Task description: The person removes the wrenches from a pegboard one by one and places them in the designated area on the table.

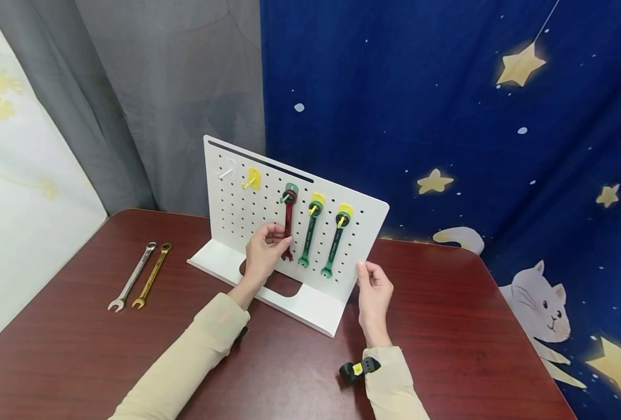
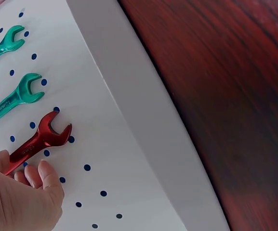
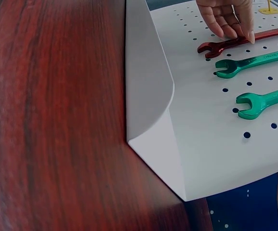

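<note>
A red combination wrench (image 1: 289, 219) hangs by its ring end from a green hook (image 1: 292, 189) on a white pegboard (image 1: 237, 216). My left hand (image 1: 262, 256) pinches its shaft between thumb and fingers; in the left wrist view the red open end (image 2: 52, 134) lies beyond the fingertips. At the board's right edge, my right hand (image 1: 376, 294) grips the rim with thumb and fingers. To the right of the red wrench hang two green wrenches, the nearer one (image 1: 309, 236) and the outer one (image 1: 334, 251), each on a yellow hook.
On the wooden table (image 1: 426, 315), left of the board, lie a silver wrench (image 1: 134, 277) and a gold wrench (image 1: 153, 275). A white hook (image 1: 227, 170) and a yellow hook (image 1: 253, 178) bear nothing. Behind hang a grey curtain (image 1: 184, 70) and a blue one (image 1: 368, 87).
</note>
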`<act>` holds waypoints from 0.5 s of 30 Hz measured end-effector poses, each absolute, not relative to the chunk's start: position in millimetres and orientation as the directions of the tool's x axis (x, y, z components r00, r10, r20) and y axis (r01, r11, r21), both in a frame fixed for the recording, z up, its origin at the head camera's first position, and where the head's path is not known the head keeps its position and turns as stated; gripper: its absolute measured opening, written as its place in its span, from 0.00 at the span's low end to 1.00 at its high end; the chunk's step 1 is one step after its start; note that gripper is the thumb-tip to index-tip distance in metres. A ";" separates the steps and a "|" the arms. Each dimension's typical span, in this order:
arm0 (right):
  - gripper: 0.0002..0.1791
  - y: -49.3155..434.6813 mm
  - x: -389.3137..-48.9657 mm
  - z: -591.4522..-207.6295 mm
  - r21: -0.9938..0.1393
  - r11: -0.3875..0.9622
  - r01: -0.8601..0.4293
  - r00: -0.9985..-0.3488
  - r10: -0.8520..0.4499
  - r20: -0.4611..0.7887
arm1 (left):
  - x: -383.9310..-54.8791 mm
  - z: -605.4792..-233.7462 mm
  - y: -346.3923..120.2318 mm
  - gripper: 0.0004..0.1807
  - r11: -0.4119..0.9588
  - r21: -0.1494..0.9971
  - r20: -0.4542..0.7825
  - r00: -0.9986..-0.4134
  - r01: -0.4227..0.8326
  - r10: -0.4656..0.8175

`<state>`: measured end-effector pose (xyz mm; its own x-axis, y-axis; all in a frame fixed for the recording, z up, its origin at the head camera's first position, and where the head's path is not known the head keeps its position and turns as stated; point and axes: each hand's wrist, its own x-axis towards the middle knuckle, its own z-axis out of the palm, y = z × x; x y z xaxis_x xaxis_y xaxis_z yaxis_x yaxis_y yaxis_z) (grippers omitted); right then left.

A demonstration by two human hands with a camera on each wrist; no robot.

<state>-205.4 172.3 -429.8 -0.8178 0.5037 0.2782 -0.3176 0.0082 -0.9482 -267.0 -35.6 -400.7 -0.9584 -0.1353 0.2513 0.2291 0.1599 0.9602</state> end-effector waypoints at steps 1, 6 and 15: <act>0.10 171.4 -203.6 -427.1 -0.947 0.011 -0.322 -0.818 0.501 0.284 | -266.7 -400.5 -35.5 0.14 0.168 0.958 0.256 -0.957 0.232 -0.136; 0.11 166.0 -194.1 -412.7 -0.944 0.028 -0.330 -0.817 0.492 0.301 | -265.1 -399.7 -35.1 0.13 0.202 0.951 0.264 -0.954 0.233 -0.140; 0.10 166.5 -195.3 -413.5 -0.944 0.016 -0.330 -0.819 0.492 0.295 | -263.8 -401.4 -35.9 0.13 0.186 0.954 0.263 -0.954 0.235 -0.144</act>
<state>-195.3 166.5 -413.5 -0.8190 0.4921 0.2949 -0.3305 0.0155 -0.9437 -263.8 -35.9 -401.4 -0.9538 -0.1442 0.2635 0.2354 0.1857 0.9540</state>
